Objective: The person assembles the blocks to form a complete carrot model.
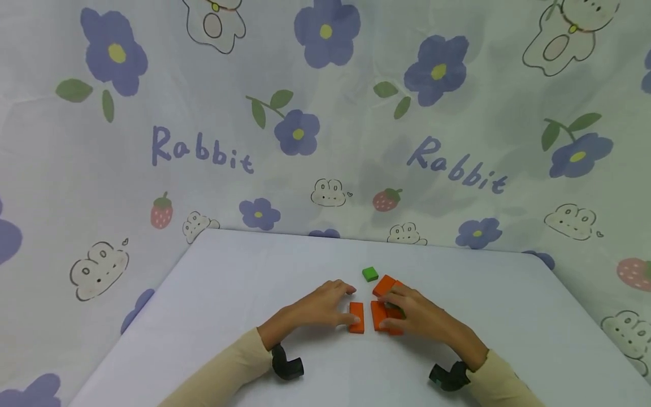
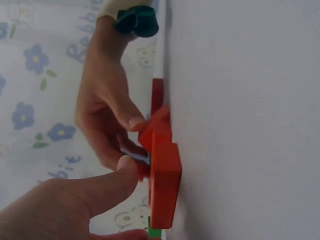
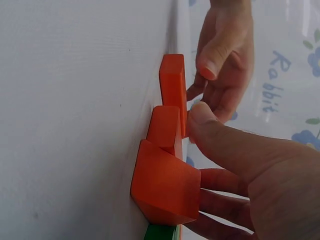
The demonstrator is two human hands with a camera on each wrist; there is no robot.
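Presently, left hand (image 1: 325, 304) is pinching one orange block (image 1: 356, 317) while right hand (image 1: 414, 314) is gripping the orange cluster (image 1: 382, 308) on the white surface (image 1: 229, 294); probably light, rigid, best held by side faces.

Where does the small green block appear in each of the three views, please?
Head: the green block lies alone on the table, beyond both hands, near picture centre.
Left wrist: a green sliver at the bottom edge, below the orange blocks.
Right wrist: a green corner at the bottom edge.
Shared landmark: the orange blocks.
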